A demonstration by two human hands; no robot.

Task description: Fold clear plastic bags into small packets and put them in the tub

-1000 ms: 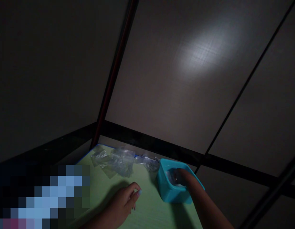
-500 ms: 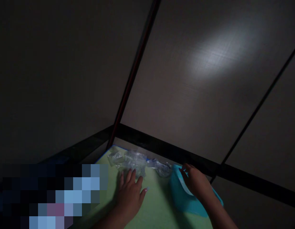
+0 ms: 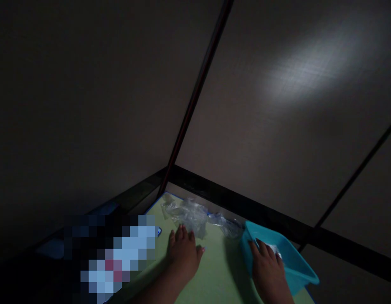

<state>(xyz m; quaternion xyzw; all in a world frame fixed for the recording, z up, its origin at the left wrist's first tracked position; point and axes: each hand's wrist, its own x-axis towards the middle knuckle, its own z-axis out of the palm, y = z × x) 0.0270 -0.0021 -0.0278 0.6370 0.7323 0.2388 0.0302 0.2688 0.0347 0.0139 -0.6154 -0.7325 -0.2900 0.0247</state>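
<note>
My left hand (image 3: 184, 253) lies palm down on the pale green tabletop (image 3: 214, 270), fingers stretched forward, holding nothing. Just beyond its fingertips are crumpled clear plastic bags (image 3: 192, 215). A second clump of clear plastic (image 3: 228, 226) lies further right, beside a turquoise plastic basin (image 3: 296, 257). My right hand (image 3: 268, 266) reaches over the basin's near side, with its fingers extended and slightly apart inside. A whitish, shiny piece (image 3: 274, 250) sits in the basin at those fingertips; its kind is unclear, and my hand partly hides it.
Dark wall panels (image 3: 261, 126) meet in a corner behind the table, with a black strip (image 3: 233, 198) along their foot. At the left is a blurred-out pixelated area (image 3: 128, 249), with a small dark-edged object (image 3: 159, 231) at its right side.
My right hand has gone from a pinch above the basin's rim to spread fingers down inside it. The basin's inside now shows more. My left hand stays near the plastic bags; the view has shifted.
</note>
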